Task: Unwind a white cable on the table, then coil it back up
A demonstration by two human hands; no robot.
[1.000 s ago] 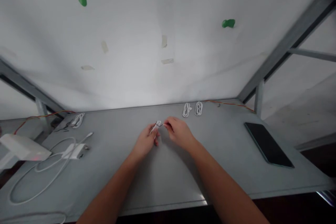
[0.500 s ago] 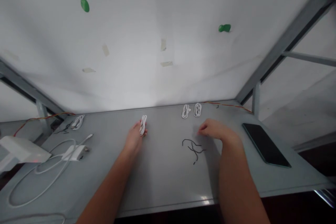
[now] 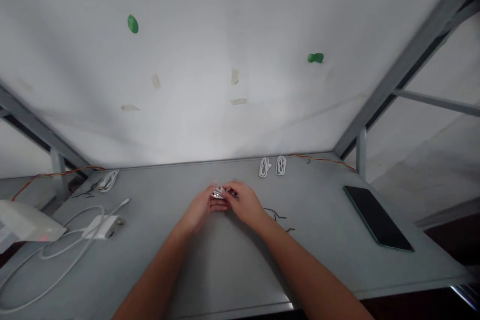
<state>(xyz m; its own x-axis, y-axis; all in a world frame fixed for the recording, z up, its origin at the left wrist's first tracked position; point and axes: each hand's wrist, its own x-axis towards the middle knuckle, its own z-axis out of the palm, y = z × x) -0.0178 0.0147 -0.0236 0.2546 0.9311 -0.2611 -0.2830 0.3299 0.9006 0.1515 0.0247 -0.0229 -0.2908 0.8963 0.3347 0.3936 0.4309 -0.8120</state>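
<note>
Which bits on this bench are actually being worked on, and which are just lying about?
In use:
- small white cable bundle, held between left hand and right hand
- black ties beside the right hand

Lying about:
- two coiled white cables
- dark tablet
- white charger
- white box

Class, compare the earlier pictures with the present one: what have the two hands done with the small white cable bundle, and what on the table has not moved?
The right hand has swung back from the black ties to meet the left hand; both now pinch the white cable bundle, which the left alone held half a second ago. The two coiled cables, dark tablet and white charger lie as before.
</note>
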